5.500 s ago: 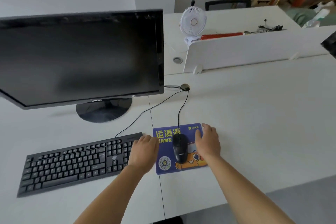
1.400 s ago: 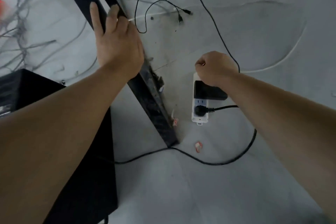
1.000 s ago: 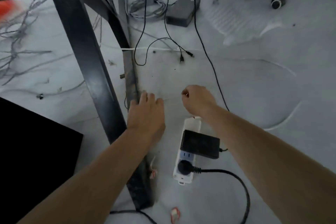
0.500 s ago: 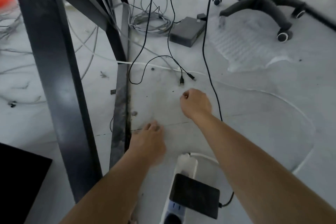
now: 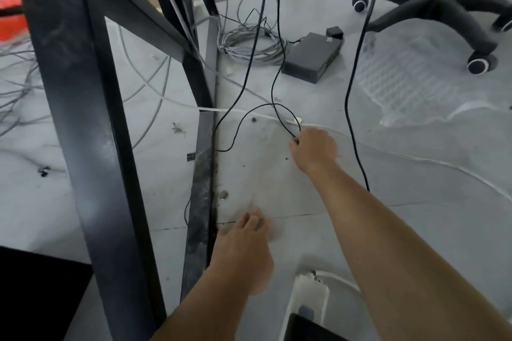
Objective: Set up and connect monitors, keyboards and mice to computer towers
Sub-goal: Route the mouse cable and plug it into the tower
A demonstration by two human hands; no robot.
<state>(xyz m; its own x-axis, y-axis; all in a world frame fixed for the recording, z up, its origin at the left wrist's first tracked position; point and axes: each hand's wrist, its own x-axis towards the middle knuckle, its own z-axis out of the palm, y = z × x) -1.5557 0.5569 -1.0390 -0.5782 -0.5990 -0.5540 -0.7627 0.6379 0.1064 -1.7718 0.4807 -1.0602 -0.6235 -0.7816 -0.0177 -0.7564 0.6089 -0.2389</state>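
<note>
Under the counter, the right hand (image 5: 313, 149) closes its grip in a pinch on the loose ends of two thin black cables (image 5: 273, 86). They hang from above and loop just over the pale grey floor (image 5: 263, 174), right of the black metal frame leg (image 5: 83, 119). The left hand (image 5: 243, 252) lies flat on the floor, fingers straight and together (its grip holds nothing), near the white plastic power strip (image 5: 307, 293).

Right hand (image 5: 314, 151) pinches thin black cables (image 5: 288, 122); left hand (image 5: 243, 255) on floor (image 5: 415, 230).
</note>
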